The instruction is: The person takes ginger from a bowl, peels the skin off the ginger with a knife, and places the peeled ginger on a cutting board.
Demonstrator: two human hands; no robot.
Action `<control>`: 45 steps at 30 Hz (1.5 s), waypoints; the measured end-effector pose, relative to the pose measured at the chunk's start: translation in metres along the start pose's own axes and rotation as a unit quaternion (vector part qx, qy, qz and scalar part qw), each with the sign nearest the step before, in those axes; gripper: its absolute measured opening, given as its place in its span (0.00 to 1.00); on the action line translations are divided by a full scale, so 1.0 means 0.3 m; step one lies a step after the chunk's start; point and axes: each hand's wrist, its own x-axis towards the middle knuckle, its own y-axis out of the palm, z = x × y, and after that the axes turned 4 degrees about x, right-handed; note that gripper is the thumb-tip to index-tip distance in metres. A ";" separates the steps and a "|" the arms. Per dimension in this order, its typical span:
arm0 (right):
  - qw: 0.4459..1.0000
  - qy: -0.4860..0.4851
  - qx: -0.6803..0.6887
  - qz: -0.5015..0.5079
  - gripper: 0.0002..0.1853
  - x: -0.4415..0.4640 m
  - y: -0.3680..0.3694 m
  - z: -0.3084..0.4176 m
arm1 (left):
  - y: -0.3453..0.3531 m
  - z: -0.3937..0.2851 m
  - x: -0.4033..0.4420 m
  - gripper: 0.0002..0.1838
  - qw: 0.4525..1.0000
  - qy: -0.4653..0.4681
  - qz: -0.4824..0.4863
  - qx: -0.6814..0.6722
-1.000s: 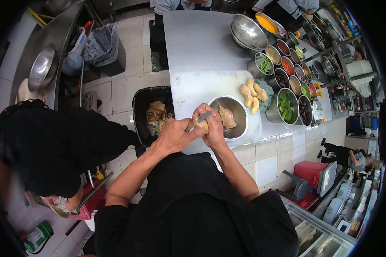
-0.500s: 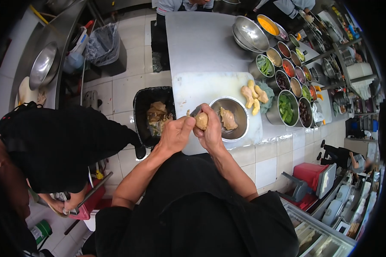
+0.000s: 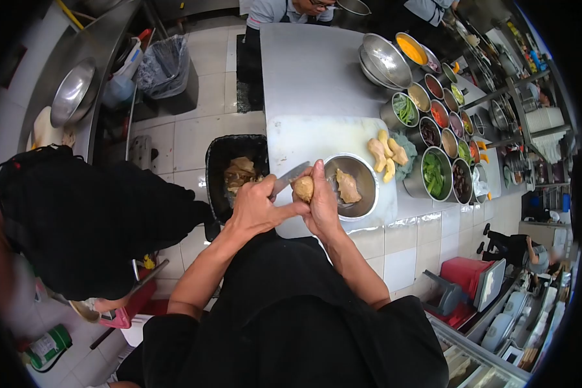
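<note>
Here's the bench (image 3: 304,71), smooth satiny metal | cutting board (image 3: 313,136), matt, plastic-looking | knife blade (image 3: 292,176), grey metal | floor tiles (image 3: 204,97), glossy!

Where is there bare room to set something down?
The widest bare patch is the steel table beyond the white cutting board, left of the stacked metal bowls. A smaller one is the board's far side, left of the peeled pieces. Crowded: around left hand, right hand and single bowl, and rightward among the containers.
</note>
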 end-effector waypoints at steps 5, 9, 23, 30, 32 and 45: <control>0.999 0.025 0.045 -0.014 0.25 -0.017 0.010 -0.011 | -0.018 -0.023 0.040 0.42 0.991 0.103 -0.017 0.083; 0.998 0.046 0.045 0.015 0.25 -0.026 -0.007 -0.004 | -0.024 -0.018 0.056 0.43 0.987 0.131 -0.021 0.092; 0.998 0.038 -0.011 0.045 0.23 -0.016 -0.019 0.007 | 0.011 0.050 0.082 0.41 0.987 0.133 -0.008 0.086; 0.990 -0.045 -0.127 0.037 0.21 -0.028 -0.022 0.004 | 0.045 0.058 0.067 0.42 0.990 0.132 -0.002 0.042; 0.985 -0.073 -0.158 0.019 0.21 -0.031 -0.007 0.006 | 0.057 0.071 0.068 0.42 0.991 0.131 -0.008 0.037; 0.947 -0.206 -0.232 -0.086 0.21 -0.018 -0.009 -0.042 | 0.098 0.037 0.030 0.40 0.998 0.064 -0.007 -0.021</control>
